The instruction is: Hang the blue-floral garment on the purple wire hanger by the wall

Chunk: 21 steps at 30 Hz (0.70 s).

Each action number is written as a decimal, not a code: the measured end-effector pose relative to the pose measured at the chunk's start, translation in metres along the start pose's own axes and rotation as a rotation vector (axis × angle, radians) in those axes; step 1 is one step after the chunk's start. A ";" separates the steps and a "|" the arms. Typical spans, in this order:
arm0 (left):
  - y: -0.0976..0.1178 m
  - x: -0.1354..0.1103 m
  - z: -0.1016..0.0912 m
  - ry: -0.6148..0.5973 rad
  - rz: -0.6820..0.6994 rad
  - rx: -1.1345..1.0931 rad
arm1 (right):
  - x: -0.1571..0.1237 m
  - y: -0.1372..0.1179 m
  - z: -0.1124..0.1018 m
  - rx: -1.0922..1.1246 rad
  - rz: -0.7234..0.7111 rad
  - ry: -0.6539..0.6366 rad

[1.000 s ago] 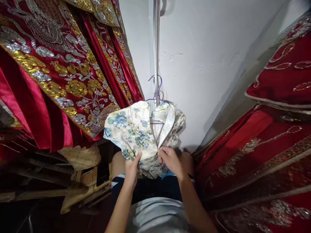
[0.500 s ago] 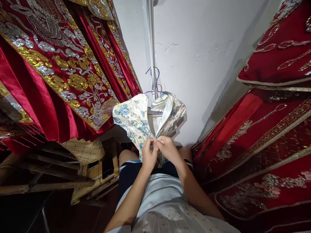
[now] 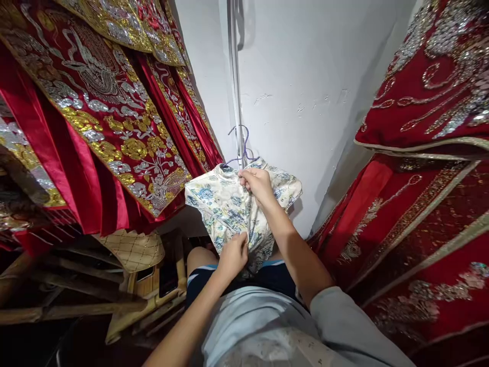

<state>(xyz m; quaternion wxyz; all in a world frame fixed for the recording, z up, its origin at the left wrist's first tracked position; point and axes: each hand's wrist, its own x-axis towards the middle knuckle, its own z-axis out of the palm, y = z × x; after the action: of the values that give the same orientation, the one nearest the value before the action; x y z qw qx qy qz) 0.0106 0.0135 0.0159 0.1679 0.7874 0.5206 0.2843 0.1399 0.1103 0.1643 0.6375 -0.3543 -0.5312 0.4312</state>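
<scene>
A small cream garment with blue flowers hangs on a purple wire hanger, hooked at a metal pole against the white wall. My right hand is up at the garment's collar, fingers closed on the fabric just below the hanger's hook. Lower down, my left hand pinches the front of the garment near its hem. The front now lies closed.
Red gowns with gold and silver embroidery hang close on the left, and more red embroidered gowns crowd the right. A wooden stool with a quilted cushion stands low on the left, with a dark phone on it.
My right hand rose from the middle of the garment's front to the collar. My left hand dropped toward the hem. The open front has been drawn closed.
</scene>
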 end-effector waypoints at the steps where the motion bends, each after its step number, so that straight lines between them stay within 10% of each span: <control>1: -0.002 0.004 -0.006 -0.017 0.010 -0.010 | 0.000 -0.002 0.001 0.039 0.006 -0.014; 4: 0.002 0.027 -0.035 0.026 0.067 -0.101 | -0.010 -0.003 -0.001 0.119 0.017 -0.035; 9: 0.039 0.081 -0.104 0.520 0.318 -0.224 | -0.024 -0.007 -0.014 0.060 -0.003 -0.077; 15: 0.080 0.117 -0.140 0.510 0.505 0.065 | -0.014 -0.005 -0.023 -0.128 -0.103 -0.077; 21: 0.033 0.113 -0.178 0.954 0.264 -0.488 | -0.040 0.037 -0.027 -0.234 0.101 -0.241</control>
<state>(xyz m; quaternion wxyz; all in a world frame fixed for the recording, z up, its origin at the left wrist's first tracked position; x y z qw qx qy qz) -0.0426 0.0976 0.2040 0.0539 0.5682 0.3549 0.7405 0.1575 0.0879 0.1107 0.5011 -0.3979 -0.6318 0.4375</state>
